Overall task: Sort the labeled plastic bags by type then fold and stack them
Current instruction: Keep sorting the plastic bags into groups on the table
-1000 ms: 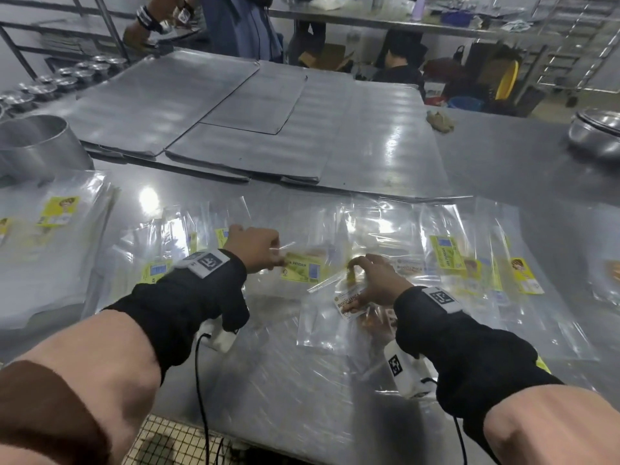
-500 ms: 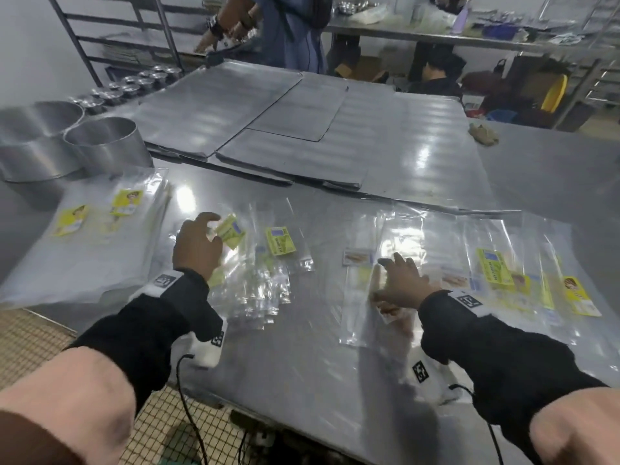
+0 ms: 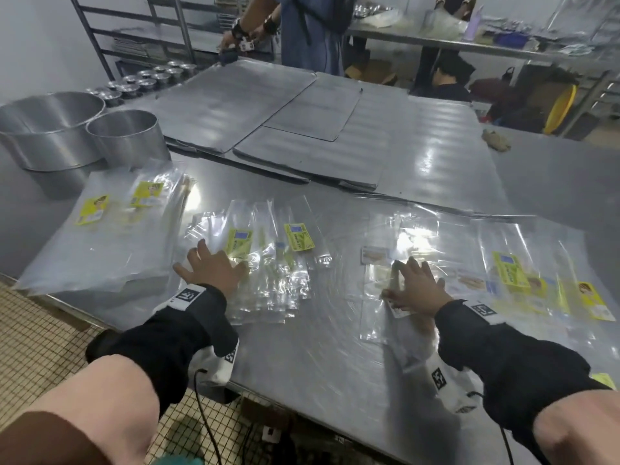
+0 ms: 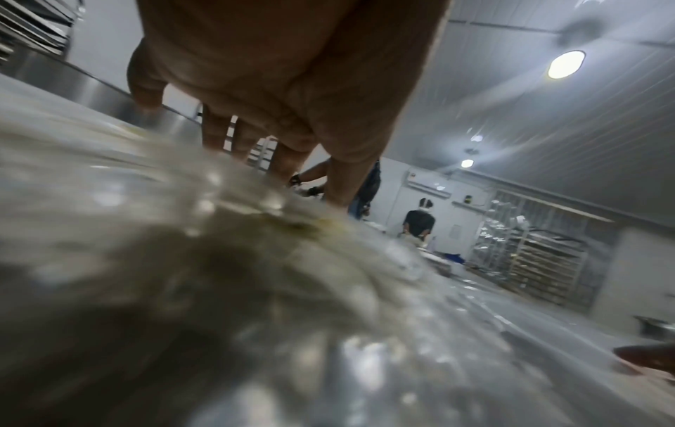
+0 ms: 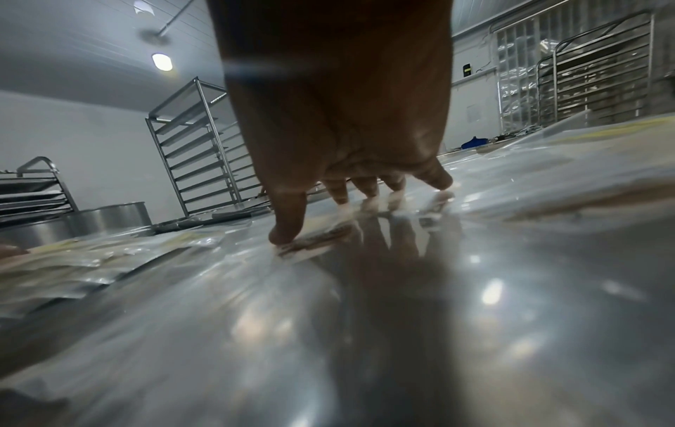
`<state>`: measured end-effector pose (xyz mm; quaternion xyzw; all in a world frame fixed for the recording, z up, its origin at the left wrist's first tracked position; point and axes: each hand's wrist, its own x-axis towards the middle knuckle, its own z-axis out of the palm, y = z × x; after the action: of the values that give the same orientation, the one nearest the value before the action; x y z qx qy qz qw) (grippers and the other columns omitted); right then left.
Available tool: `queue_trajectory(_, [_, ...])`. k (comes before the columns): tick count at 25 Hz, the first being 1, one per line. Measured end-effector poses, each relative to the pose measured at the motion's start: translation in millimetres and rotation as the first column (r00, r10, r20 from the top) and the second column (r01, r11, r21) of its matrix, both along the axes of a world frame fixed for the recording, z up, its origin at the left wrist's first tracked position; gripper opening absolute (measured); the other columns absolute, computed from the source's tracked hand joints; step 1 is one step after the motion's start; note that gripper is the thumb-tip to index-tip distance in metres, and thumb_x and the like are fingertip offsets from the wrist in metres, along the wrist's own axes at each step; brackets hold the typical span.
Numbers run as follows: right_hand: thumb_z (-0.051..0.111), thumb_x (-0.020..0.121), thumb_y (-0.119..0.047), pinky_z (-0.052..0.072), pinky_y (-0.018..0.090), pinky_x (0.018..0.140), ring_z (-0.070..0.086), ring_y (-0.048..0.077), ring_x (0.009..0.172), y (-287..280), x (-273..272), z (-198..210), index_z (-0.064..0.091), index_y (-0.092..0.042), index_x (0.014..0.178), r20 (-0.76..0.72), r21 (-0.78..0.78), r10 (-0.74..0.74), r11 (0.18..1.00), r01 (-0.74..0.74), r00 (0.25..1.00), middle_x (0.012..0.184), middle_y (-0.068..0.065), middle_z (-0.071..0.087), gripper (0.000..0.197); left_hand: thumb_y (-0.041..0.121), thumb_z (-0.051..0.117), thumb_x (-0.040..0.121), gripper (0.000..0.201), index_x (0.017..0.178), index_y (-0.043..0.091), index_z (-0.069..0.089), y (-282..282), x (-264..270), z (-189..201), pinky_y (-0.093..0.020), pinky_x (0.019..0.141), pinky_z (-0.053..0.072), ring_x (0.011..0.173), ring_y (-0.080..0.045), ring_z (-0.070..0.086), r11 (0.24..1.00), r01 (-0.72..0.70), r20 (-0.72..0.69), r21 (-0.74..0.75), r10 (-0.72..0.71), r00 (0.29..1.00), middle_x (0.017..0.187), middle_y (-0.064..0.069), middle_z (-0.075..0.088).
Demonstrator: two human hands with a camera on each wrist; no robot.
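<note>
Bags with green labels (image 3: 268, 263) lay in a loose pile left of centre on the counter (image 3: 322, 357), where the left hand (image 3: 214, 268) had just carried one from the middle a second earlier. Its fingers (image 4: 288, 161) were spread flat, pressing the pile and gripping nothing. That looked like one more bag sorted, with folding yet to come. The right hand (image 3: 414, 286), also flat and splayed, held down a white-labelled bag (image 3: 382, 280) beside the unsorted spread (image 3: 523, 270) on the right.
</note>
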<state>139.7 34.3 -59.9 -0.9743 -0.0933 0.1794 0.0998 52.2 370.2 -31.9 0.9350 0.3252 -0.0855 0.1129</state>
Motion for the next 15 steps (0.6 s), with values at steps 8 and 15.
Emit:
queue_trajectory(8, [0.061, 0.086, -0.043, 0.016, 0.055, 0.114, 0.004, 0.026, 0.146, -28.2, -21.8, 15.7, 0.016, -0.017, 0.149, 0.032, 0.092, -0.092, 0.992, 0.088, 0.995, 0.159, 0.006, 0.005, 0.082, 0.047, 0.048, 0.093, 0.063, 0.146, 0.019, 0.029, -107.8, 18.2, 17.4, -0.042, 0.114, 0.015, 0.142, -0.024, 0.021, 0.86, 0.506, 0.222, -0.063, -0.482, 0.848, 0.156, -0.004, 0.02])
queue_trajectory(15, [0.069, 0.081, -0.04, 0.024, 0.051, 0.111, 0.018, 0.025, 0.142, -140.1, -35.6, 26.8, 0.026, -0.019, 0.147, 0.051, 0.096, -0.164, 0.983, 0.158, 0.985, 0.153, 0.008, 0.022, 0.081, 0.039, 0.055, 0.092, 0.056, 0.14, 0.014, 0.042, -244.8, 27.4, 18.6, -0.033, 0.107, 0.034, 0.13, -0.021, 0.043, 0.626, 0.691, 0.291, -0.361, -0.628, 0.722, 0.144, -0.004, 0.044])
